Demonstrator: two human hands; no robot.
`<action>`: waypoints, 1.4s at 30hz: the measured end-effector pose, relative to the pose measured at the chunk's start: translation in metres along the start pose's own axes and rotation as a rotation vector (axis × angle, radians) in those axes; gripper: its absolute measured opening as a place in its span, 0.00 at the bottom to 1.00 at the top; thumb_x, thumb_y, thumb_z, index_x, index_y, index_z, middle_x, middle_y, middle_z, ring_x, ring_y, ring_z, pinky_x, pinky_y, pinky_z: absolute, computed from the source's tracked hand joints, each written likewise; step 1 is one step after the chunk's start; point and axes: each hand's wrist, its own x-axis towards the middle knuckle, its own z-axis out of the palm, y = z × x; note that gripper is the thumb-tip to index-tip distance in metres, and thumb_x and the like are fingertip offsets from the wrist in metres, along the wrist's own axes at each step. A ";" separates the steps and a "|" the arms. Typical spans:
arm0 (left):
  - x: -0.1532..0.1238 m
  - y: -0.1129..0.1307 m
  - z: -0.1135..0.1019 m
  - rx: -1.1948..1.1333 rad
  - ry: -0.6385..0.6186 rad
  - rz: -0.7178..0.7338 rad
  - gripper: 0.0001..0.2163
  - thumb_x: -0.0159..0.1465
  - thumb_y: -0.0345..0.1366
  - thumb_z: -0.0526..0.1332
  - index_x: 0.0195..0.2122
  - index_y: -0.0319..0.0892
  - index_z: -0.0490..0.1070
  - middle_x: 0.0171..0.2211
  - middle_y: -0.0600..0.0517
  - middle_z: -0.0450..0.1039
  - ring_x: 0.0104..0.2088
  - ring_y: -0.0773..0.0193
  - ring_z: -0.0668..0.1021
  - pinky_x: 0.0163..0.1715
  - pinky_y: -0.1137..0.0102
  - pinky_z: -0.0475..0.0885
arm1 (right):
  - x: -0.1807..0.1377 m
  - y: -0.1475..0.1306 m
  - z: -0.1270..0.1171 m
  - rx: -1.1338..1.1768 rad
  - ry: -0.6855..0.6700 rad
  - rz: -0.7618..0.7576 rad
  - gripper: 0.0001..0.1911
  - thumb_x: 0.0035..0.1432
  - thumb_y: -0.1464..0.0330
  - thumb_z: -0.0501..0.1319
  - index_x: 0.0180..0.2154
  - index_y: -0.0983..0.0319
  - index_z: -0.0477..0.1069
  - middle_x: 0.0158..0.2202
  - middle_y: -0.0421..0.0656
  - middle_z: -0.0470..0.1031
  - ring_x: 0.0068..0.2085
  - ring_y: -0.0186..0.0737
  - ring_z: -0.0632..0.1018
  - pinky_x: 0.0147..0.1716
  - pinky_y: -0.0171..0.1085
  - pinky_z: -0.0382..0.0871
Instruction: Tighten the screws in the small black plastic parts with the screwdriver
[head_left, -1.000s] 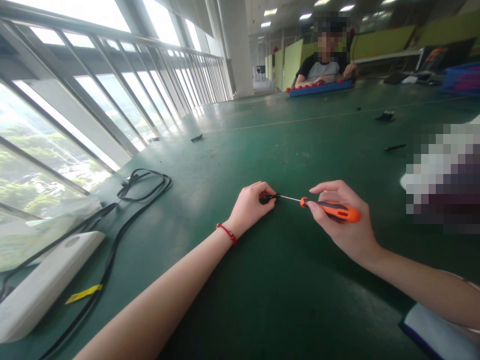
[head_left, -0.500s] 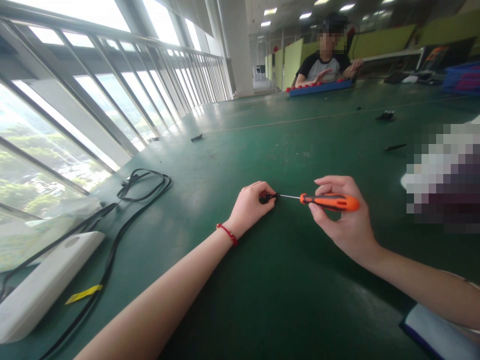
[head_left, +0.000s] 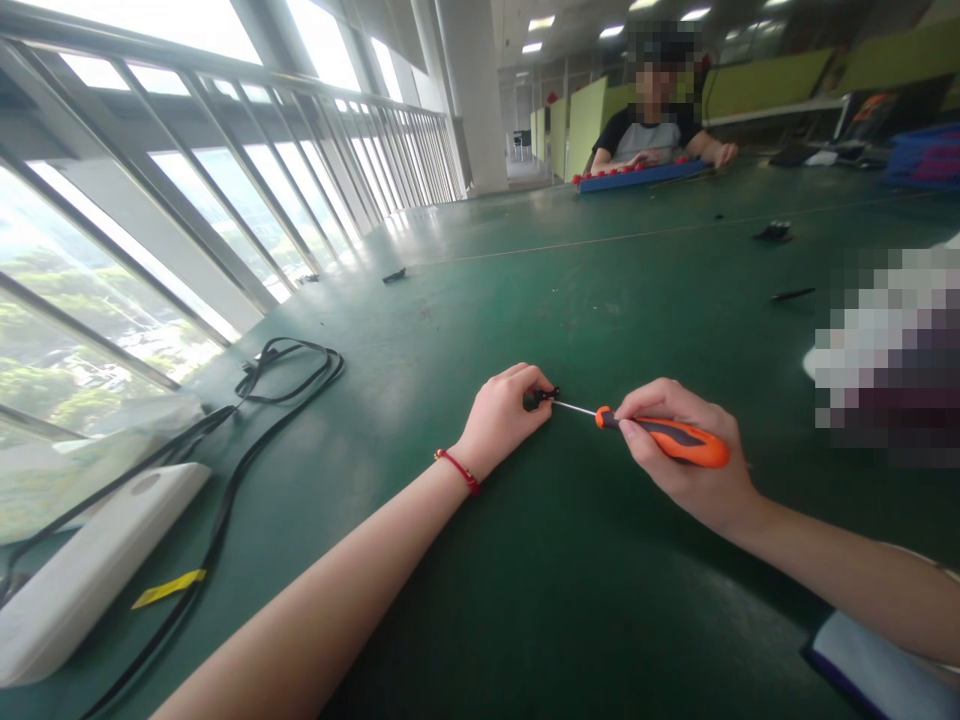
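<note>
Resting on the green table (head_left: 450,560), my left hand (head_left: 508,412) pinches a small black part (head_left: 537,399) between thumb and fingers. Its exact kind is too small to make out. My right hand (head_left: 694,455) grips an orange and black screwdriver (head_left: 686,442), thumb and fingers closed around the front of the handle. The thin metal shaft points left, and its tip is at the black part, by my left thumb. Whether the tip sits in a screw cannot be seen.
To the left lie a white power strip (head_left: 97,580) and looped black cables (head_left: 300,370). Across the table a person (head_left: 649,135) sits behind a blue tray (head_left: 637,178) with red pieces. A black pen-like object (head_left: 793,295) and small black parts (head_left: 774,232) lie at the right.
My right hand has closed its fingers further round the screwdriver and tilted it, the handle dropping lower. The tip has shifted slightly down at the black part. My left hand has barely moved.
</note>
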 end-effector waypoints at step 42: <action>0.002 -0.003 0.000 -0.026 0.018 -0.128 0.04 0.58 0.33 0.62 0.33 0.44 0.76 0.35 0.53 0.79 0.38 0.61 0.79 0.43 0.65 0.73 | 0.004 0.006 0.003 0.051 0.083 0.102 0.03 0.57 0.69 0.59 0.35 0.58 0.70 0.34 0.40 0.76 0.32 0.37 0.76 0.31 0.35 0.69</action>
